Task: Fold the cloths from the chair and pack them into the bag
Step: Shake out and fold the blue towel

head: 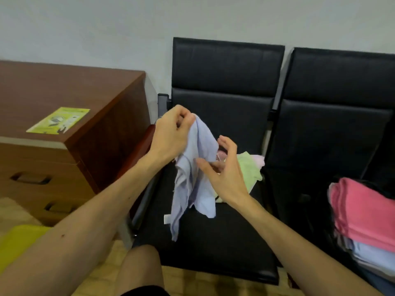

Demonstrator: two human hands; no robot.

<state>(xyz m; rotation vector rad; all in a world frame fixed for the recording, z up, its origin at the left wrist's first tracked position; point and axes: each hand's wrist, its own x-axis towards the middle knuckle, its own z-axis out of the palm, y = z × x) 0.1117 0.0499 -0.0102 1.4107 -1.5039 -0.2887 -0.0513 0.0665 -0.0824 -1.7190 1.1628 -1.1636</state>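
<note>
The left hand [171,133] pinched the lilac cloth [192,184] by its top edge, so it hung crumpled above the chair [213,248] seat. The right hand [226,171] hovered beside it, fingers [228,144] spread and empty. It looked best to catch the other top corner and pull the edge taut.

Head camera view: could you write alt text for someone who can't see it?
A person's left hand pinches a lavender cloth up over a black chair while the open right hand reaches for it. Green and pink cloths lie crumpled on its seat; folded cloths are stacked on the right.
</note>
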